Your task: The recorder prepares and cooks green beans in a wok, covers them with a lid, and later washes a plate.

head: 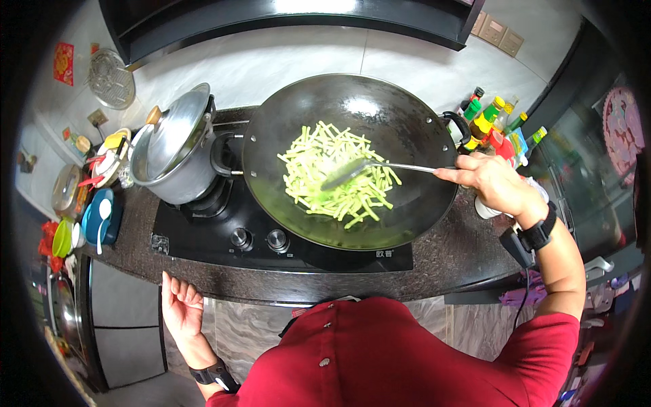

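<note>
My right hand (488, 180) is closed around the handle of a metal spatula (351, 173), whose blurred blade lies among cut green beans (346, 142). The beans are heaped in the middle of a large dark wok (407, 122) on the right side of a black gas hob (203, 244). My left hand (182, 305) hangs empty before the counter's front edge, palm up with its fingers partly curled, touching nothing. Black straps are around both wrists, and a cable runs down from the device at the right one.
A lidded metal pot (175, 178) stands on the left burner. Sauce bottles (483, 122) crowd the counter behind my right hand. At the left are a blue container (114, 224) with a white spoon (105, 213) and a green bowl (62, 239). A dark range hood (295, 15) hangs above.
</note>
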A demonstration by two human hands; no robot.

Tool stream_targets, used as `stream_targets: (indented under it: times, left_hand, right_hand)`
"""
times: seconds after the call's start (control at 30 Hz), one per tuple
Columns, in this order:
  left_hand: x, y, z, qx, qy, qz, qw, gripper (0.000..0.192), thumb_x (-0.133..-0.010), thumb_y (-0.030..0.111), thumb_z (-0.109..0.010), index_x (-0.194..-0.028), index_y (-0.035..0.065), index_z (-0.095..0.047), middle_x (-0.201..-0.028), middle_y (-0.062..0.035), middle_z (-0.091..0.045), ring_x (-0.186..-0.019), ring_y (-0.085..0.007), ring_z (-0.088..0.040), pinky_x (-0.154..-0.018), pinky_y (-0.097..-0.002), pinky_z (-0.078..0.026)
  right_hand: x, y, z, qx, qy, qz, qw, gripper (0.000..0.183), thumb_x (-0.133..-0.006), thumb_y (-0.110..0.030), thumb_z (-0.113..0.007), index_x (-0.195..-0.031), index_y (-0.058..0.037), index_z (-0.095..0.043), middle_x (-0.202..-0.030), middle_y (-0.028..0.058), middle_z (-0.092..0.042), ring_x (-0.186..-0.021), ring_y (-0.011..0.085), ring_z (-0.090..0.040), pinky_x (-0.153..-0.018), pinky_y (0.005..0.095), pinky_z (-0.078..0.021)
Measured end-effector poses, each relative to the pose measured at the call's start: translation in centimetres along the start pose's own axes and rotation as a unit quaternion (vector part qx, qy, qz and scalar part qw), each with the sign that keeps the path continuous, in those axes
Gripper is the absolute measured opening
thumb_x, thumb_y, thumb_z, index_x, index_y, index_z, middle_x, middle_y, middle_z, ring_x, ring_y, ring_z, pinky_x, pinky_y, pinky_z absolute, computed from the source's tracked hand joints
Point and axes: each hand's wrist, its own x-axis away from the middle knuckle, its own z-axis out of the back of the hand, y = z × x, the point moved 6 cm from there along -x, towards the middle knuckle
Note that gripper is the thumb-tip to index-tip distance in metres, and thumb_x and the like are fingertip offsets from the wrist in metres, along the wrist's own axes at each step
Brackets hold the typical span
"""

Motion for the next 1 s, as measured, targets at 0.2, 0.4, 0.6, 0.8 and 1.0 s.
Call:
stream_targets:
  times: [0.2,0.4,0.6,0.8,1.0]
  left_hand:
    - [-2.5,0.6,-0.2,0.003,-0.026,0.041,0.999,0.034,-0.088,0.029,-0.037,-0.060,0.0108,-0.036,-0.049,0.0015,-0.030,-0.044,-0.0088,-0.028,-0.041,-0.0212,-0.026]
    - [-3.7,1.7,-0.6,0.005,-0.062,0.065,0.996,0.035,-0.088,0.029,-0.036,-0.059,0.0101,-0.036,-0.049,0.0014,-0.031,-0.044,-0.0091,-0.029,-0.042,-0.0214,-0.028]
    - [-4.1,2.2,0.6,0.016,-0.049,0.067,0.996,0.036,-0.089,0.029,-0.035,-0.058,0.0100,-0.034,-0.050,0.0013,-0.029,-0.044,-0.0089,-0.026,-0.042,-0.0211,-0.026]
    - [-4.3,2.5,-0.9,0.011,-0.088,0.089,0.992,0.036,-0.089,0.029,-0.033,-0.058,0.0099,-0.033,-0.050,0.0013,-0.028,-0.044,-0.0090,-0.026,-0.042,-0.0213,-0.025]
    - [-3.7,3.3,1.6,0.019,-0.065,0.071,0.995,0.035,-0.089,0.028,-0.033,-0.059,0.0104,-0.034,-0.050,0.0015,-0.029,-0.044,-0.0089,-0.026,-0.042,-0.0214,-0.027]
  right_hand:
    - [0.1,0.4,-1.4,0.086,-0.038,-0.053,0.994,0.035,-0.070,-0.011,-0.042,-0.103,-0.0146,-0.054,-0.072,0.0056,-0.047,-0.069,0.0226,-0.052,-0.061,0.0319,-0.0442]
    - [-3.0,-2.5,-4.0,0.040,-0.024,-0.031,0.998,0.045,-0.066,-0.004,-0.046,-0.109,-0.0154,-0.050,-0.080,0.0063,-0.049,-0.075,0.0233,-0.053,-0.064,0.0321,-0.0454]
    - [-0.7,0.3,-1.9,0.139,-0.062,-0.113,0.982,0.036,-0.069,-0.008,-0.046,-0.102,-0.0193,-0.056,-0.072,0.0045,-0.047,-0.069,0.0212,-0.054,-0.057,0.0309,-0.0457]
    - [-5.4,-1.7,-5.0,0.126,-0.003,-0.125,0.984,0.038,-0.070,-0.007,-0.044,-0.106,-0.0156,-0.051,-0.078,0.0052,-0.049,-0.074,0.0213,-0.053,-0.060,0.0311,-0.0461]
    - [-0.5,-3.1,2.2,0.141,-0.053,-0.149,0.977,0.030,-0.070,-0.010,-0.047,-0.095,-0.0194,-0.060,-0.072,0.0048,-0.051,-0.071,0.0212,-0.056,-0.059,0.0313,-0.0459]
